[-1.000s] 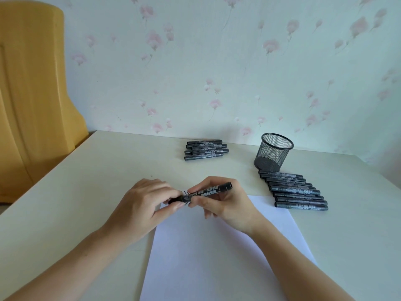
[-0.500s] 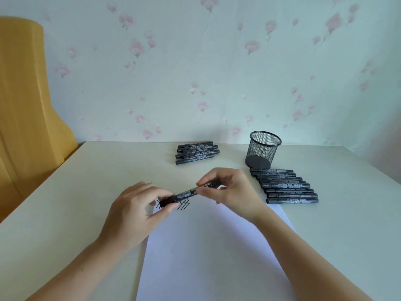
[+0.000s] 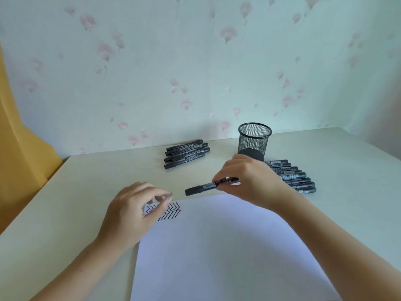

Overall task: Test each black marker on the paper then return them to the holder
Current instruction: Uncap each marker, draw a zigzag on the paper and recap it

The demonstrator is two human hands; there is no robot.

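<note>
My right hand (image 3: 249, 181) holds a capped black marker (image 3: 200, 189) by its rear half, level above the top edge of the white paper (image 3: 217, 246). My left hand (image 3: 132, 213) hovers over the paper's top left corner with thumb and fingers loosely curled, holding nothing, a short gap from the marker's cap. Black zigzag test marks (image 3: 171, 211) show beside its fingertips. A black mesh holder (image 3: 253, 141) stands empty at the back. One group of black markers (image 3: 186, 153) lies left of the holder, and a row of markers (image 3: 293, 177) lies in front of it, partly behind my right hand.
The cream table (image 3: 86, 192) meets a flowered wall at the back. A yellow chair back (image 3: 19, 161) stands at the left edge of the table.
My left hand has let go of the marker's cap end and drawn back. My right hand has carried the marker up and to the right, uncovering the zigzag marks.
</note>
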